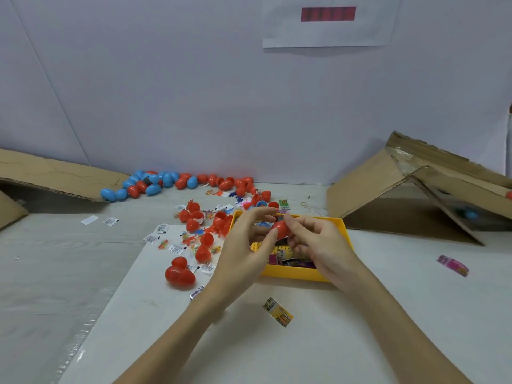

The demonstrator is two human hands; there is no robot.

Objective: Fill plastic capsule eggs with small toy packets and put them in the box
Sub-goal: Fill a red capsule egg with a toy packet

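Red plastic, in the head view: the capsule egg (282, 229) sits above the yellow tray (297, 273), pinched between left hand (243, 246) and right hand (318, 243), fingers curled round its ends. It looks light, stiff and slick; best gripped across each half.

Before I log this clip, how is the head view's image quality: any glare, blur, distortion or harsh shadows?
Head view: lighting is even and soft, with only faint shadows under the hands. The left hand and right hand on the red egg are fairly sharp. The far egg pile looks softer. Wide-angle distortion bows the cardboard flaps at the edges. Mild glare shows on the table at lower left.
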